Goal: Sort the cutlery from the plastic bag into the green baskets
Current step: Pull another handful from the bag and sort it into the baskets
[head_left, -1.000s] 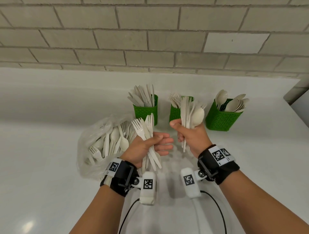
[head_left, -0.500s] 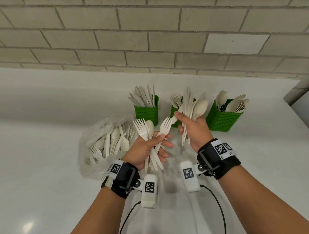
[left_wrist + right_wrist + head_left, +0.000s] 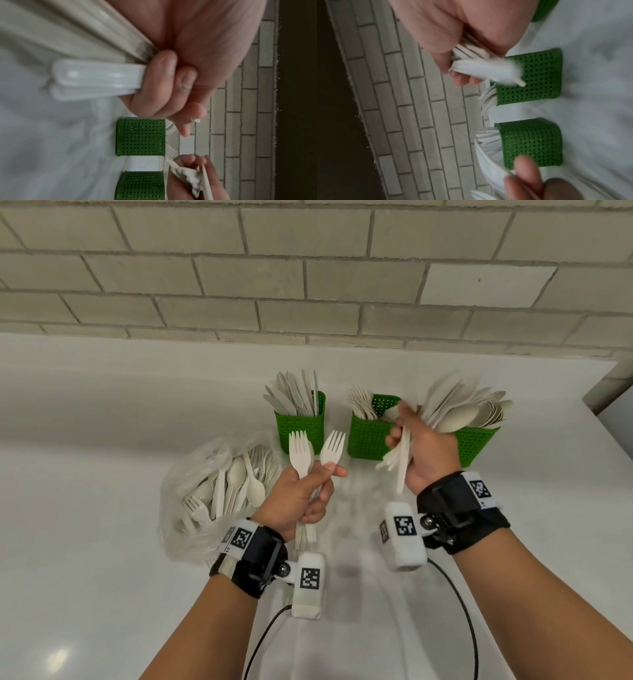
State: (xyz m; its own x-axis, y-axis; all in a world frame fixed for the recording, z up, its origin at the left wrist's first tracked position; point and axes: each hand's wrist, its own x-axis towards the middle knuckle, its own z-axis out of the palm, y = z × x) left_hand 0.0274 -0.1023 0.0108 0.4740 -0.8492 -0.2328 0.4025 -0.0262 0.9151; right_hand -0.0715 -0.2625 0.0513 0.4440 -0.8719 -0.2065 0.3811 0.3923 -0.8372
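Note:
My left hand grips a few pale forks by their handles, tines up, in front of the gap between the left and middle green baskets. The left wrist view shows its fingers curled round the fork handles. My right hand grips a blurred bundle of spoons and other cutlery above the right basket, which has spoons in it. The left basket holds knives and the middle basket holds forks. The plastic bag of mixed cutlery lies at my left.
The baskets stand in a row on a white counter near a low white ledge and a brick wall. Cables trail from both wrist cameras over the counter's near part. The counter's right edge lies just beyond the right basket.
My right hand passed a fork to my left hand, then swung right with its bundle to above the right basket. The left hand has stayed roughly in place.

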